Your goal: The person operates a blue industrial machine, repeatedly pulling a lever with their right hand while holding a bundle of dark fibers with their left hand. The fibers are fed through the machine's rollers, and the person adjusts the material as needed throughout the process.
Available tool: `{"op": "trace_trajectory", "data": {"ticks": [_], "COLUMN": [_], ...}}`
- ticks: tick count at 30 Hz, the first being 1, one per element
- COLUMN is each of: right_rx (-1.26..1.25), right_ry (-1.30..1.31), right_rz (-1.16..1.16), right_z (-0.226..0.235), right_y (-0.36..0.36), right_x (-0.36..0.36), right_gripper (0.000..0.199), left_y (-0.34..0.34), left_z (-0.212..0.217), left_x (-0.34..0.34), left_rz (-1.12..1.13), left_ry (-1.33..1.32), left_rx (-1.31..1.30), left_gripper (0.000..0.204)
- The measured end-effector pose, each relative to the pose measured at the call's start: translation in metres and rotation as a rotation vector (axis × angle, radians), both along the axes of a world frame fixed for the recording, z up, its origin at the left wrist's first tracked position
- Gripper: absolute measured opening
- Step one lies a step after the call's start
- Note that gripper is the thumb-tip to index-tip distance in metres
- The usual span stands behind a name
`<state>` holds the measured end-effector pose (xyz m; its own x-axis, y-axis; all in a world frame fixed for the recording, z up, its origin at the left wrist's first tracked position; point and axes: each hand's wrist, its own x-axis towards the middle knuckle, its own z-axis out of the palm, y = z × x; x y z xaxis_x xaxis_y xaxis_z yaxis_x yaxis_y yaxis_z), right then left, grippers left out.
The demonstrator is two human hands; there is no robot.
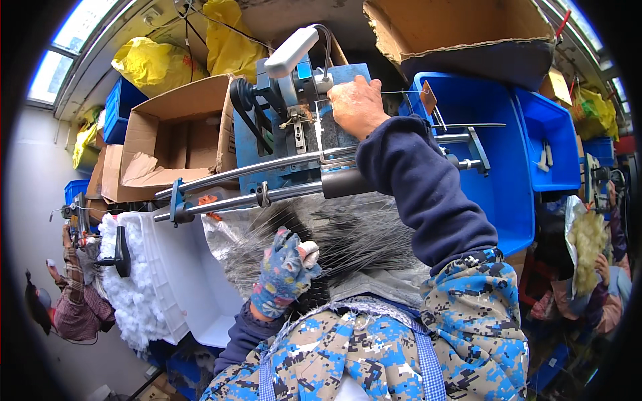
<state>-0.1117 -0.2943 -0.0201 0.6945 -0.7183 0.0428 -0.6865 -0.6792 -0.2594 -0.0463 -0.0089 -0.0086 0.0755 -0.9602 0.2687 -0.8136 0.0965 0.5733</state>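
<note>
My left hand, in a blue floral glove with a pale covering on the thumb, is closed beside a spread of long, thin dark fibres. Whatever lies inside its fingers is hidden. My bare right hand reaches over the blue bench machine, its fingers curled down at a thin pale metal rod. The fingertips are out of sight, so their hold cannot be made out. Two metal rails run across the machine's front, between my hands, with a dark cylinder on them.
An open cardboard box stands left of the machine, and a large blue bin right of it. A white bin and white fluffy fibre lie to my left. Other people work at both sides.
</note>
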Motion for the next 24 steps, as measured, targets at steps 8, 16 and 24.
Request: {"op": "trace_trajectory", "data": {"ticks": [8, 16, 24], "right_rx": [-0.161, 0.015, 0.023], "right_ry": [-0.07, -0.107, -0.111], "right_rz": [0.01, -0.012, 0.01], "right_z": [0.004, 0.009, 0.007], "right_y": [0.03, 0.033, 0.049], "right_x": [-0.046, -0.055, -0.026], "right_gripper": [0.058, 0.054, 0.06], "left_y": [0.008, 0.012, 0.008], "left_z": [-0.003, 0.007, 0.018], "left_x": [0.006, 0.016, 0.015], "left_rz": [-0.012, 0.049, 0.052], "left_ry": [0.023, -0.062, -0.058], "left_rx": [0.005, -0.092, -0.086], "left_gripper": [0.027, 0.028, 0.025]}}
